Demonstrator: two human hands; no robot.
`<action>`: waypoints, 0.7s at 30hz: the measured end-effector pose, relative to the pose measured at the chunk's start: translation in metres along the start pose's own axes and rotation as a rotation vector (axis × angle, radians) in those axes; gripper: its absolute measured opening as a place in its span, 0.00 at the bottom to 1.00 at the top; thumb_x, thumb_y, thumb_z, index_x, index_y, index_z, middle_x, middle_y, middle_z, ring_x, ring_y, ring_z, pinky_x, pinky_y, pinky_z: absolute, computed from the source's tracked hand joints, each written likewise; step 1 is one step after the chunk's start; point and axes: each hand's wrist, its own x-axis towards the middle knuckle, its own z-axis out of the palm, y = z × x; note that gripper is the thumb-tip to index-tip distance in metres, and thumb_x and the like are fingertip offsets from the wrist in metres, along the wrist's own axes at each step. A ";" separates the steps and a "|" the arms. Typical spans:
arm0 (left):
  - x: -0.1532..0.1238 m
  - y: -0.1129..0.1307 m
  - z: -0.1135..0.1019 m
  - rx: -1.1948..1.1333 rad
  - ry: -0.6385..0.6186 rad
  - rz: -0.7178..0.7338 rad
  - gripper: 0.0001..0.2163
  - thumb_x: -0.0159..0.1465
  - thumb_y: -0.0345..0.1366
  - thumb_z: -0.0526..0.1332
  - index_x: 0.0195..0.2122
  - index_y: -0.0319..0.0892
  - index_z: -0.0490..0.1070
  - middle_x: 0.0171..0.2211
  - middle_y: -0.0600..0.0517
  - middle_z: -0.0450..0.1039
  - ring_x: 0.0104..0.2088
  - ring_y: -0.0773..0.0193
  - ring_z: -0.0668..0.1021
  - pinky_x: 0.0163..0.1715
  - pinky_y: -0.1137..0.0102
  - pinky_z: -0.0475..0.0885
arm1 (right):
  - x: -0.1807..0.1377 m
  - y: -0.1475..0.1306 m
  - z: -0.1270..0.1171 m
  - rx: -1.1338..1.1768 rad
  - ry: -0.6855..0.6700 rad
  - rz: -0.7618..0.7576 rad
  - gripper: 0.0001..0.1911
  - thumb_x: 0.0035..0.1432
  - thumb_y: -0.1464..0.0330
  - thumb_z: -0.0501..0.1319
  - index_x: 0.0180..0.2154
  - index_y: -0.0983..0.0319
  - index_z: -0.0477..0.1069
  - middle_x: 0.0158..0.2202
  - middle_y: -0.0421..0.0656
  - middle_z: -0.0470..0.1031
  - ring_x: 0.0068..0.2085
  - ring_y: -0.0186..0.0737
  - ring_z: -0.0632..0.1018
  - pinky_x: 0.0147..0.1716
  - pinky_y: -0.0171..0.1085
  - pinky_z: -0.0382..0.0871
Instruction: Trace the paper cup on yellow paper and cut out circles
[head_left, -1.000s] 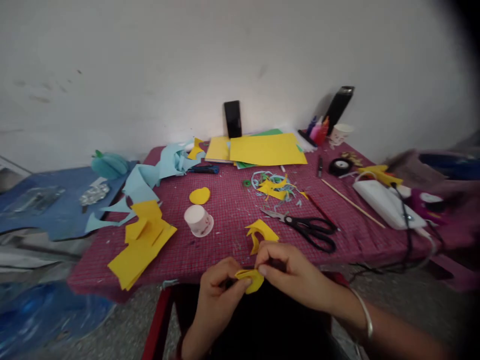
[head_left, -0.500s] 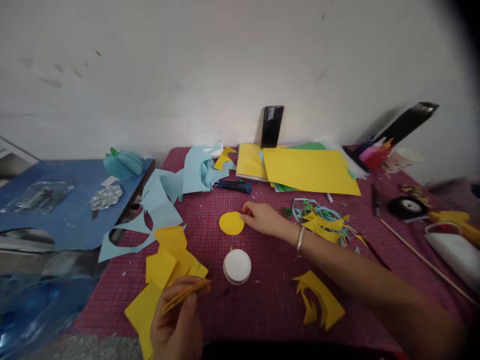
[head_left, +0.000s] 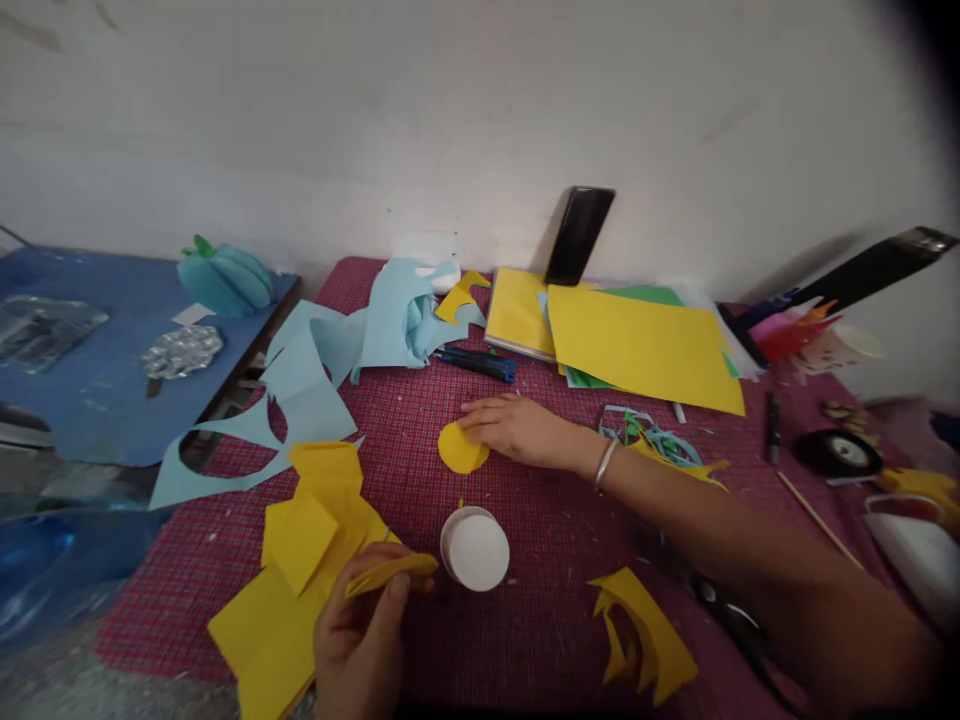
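Your right hand (head_left: 517, 430) lies stretched out across the red checked tablecloth (head_left: 540, 560), fingers flat and together, their tips pressing on the near edge of a small round disc of yellow paper (head_left: 459, 450); it grips nothing, it only rests on the disc. A thin silver bangle (head_left: 604, 464) sits on that wrist. Your left hand (head_left: 360, 640) is low at the near edge of the table, thumb and fingers pinched shut on a folded yellow paper disc (head_left: 391, 573) held edge-on (so you see little more than its fold).

Just beside the folded piece, touching nothing, stands an upturned white paper cup (head_left: 475, 549), between your two hands. Left of your left hand lies a pile of folded yellow paper sheets (head_left: 300, 570), and beyond it long pale blue paper offcuts (head_left: 315, 390) spread toward the far left corner. Near your right forearm lies a jagged yellow paper scrap (head_left: 645, 630), and past your wrist a tangle of green, blue and yellow paper strips (head_left: 660, 445).

Farther back, a blue pen-shaped tool (head_left: 476, 362) lies beside a stack of large yellow and green paper sheets (head_left: 637, 345), with a black phone (head_left: 578, 235) leaning upright against the wall behind them. At the right edge sit a black roll of tape (head_left: 838, 452) and a thin wooden stick (head_left: 817, 520).
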 end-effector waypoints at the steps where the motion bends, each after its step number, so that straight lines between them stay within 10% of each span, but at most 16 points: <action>1: -0.001 -0.001 0.000 0.015 0.010 -0.005 0.02 0.55 0.34 0.67 0.30 0.44 0.77 0.31 0.53 0.76 0.26 0.67 0.77 0.28 0.74 0.76 | -0.001 -0.002 -0.001 -0.043 0.022 0.032 0.12 0.66 0.73 0.53 0.45 0.63 0.74 0.52 0.48 0.75 0.55 0.46 0.71 0.54 0.46 0.64; 8: -0.004 -0.012 -0.008 0.208 0.037 -0.020 0.04 0.55 0.36 0.67 0.30 0.43 0.77 0.31 0.53 0.76 0.31 0.65 0.78 0.34 0.74 0.75 | -0.041 -0.031 -0.011 -0.267 0.068 0.408 0.12 0.66 0.72 0.51 0.37 0.65 0.73 0.34 0.50 0.74 0.36 0.44 0.72 0.39 0.42 0.65; 21: -0.039 0.021 0.002 0.072 0.119 -0.086 0.08 0.55 0.37 0.68 0.34 0.42 0.76 0.31 0.53 0.77 0.27 0.66 0.77 0.29 0.74 0.74 | -0.076 -0.078 -0.029 0.736 0.429 0.672 0.08 0.60 0.65 0.55 0.29 0.61 0.64 0.25 0.38 0.68 0.27 0.33 0.69 0.27 0.32 0.64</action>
